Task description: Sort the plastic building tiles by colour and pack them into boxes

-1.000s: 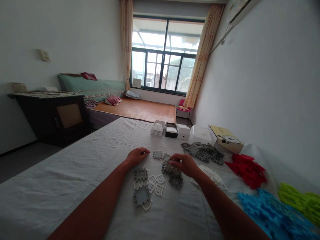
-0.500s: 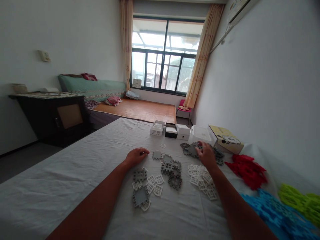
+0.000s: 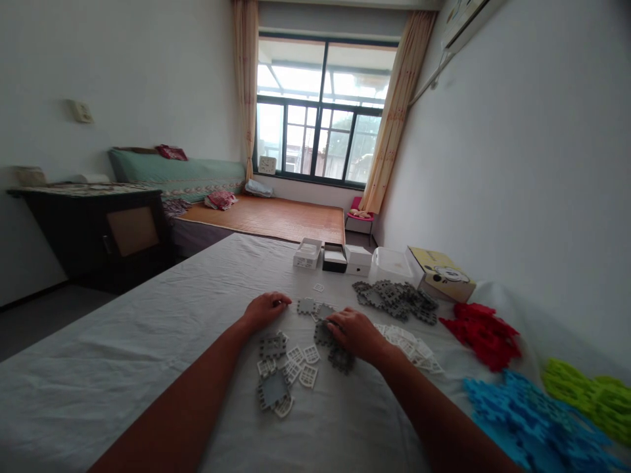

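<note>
My left hand (image 3: 266, 309) rests on the white cloth with its fingers curled together; whatever may be in them is hidden. Just right of its fingertips lies a flat grey square tile (image 3: 306, 305) with toothed edges. My right hand (image 3: 355, 334) is over the middle cluster, its bent fingers on a grey interlocking tile (image 3: 323, 333) and partly covering it. More toothed grey pieces (image 3: 340, 359) show below that hand. Nearer me are white lattice window pieces (image 3: 308, 376), a grey tile with openings (image 3: 273, 345) and a solid grey tile (image 3: 274, 389).
A pile of grey pieces (image 3: 394, 299) lies far right, with white window pieces (image 3: 407, 343) before it. Red (image 3: 480, 335), blue (image 3: 537, 420) and green pieces (image 3: 586, 387) line the right side. Small boxes (image 3: 308, 254), a clear container (image 3: 392, 264) and a yellow box (image 3: 441, 272) stand behind.
My right hand has moved left and nearer, from the far grey pile to the middle grey cluster. My left hand stays in place. The view has shifted slightly.
</note>
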### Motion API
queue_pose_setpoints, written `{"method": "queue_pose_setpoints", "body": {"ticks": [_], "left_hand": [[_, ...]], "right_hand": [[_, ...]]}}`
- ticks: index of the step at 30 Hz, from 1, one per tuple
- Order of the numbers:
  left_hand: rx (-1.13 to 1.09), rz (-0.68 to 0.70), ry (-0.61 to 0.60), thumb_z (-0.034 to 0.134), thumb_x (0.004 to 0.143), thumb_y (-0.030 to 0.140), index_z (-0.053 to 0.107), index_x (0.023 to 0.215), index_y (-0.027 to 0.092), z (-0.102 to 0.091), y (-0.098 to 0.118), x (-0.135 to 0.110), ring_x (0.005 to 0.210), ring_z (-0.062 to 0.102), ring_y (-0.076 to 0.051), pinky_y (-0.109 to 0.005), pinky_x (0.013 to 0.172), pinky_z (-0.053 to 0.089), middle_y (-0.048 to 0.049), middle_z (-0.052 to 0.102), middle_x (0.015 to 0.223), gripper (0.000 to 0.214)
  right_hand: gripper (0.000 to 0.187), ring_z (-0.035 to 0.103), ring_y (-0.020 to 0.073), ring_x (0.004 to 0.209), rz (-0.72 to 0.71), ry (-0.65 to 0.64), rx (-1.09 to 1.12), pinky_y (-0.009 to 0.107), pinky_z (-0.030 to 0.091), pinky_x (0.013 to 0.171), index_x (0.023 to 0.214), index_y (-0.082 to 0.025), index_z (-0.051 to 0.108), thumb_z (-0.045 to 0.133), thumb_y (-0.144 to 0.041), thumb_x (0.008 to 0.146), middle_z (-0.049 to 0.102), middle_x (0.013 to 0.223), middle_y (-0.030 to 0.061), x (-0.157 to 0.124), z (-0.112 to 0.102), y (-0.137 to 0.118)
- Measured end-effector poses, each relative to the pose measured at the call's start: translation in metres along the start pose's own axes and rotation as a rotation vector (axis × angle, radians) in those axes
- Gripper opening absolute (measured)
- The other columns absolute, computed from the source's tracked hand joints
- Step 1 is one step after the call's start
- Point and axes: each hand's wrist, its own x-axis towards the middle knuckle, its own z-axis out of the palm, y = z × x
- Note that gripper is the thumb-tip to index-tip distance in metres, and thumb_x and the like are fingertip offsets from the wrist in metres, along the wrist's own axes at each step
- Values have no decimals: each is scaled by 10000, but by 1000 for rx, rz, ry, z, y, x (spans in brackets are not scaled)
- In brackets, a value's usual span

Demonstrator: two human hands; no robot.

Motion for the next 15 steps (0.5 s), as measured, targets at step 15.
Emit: {"method": "queue_pose_setpoints", "body": {"ticks": [15], "left_hand": [[8,-10,14,491,807,337,708,985,303,3,-3,2,871,622,-155,-224,759,447,36,702,1000,283]], "right_hand": [[441,650,209,706,728,741,323,337,517,669,1035,-126,593,530,-465,760,685,921,132,-32,-33,159]]}}
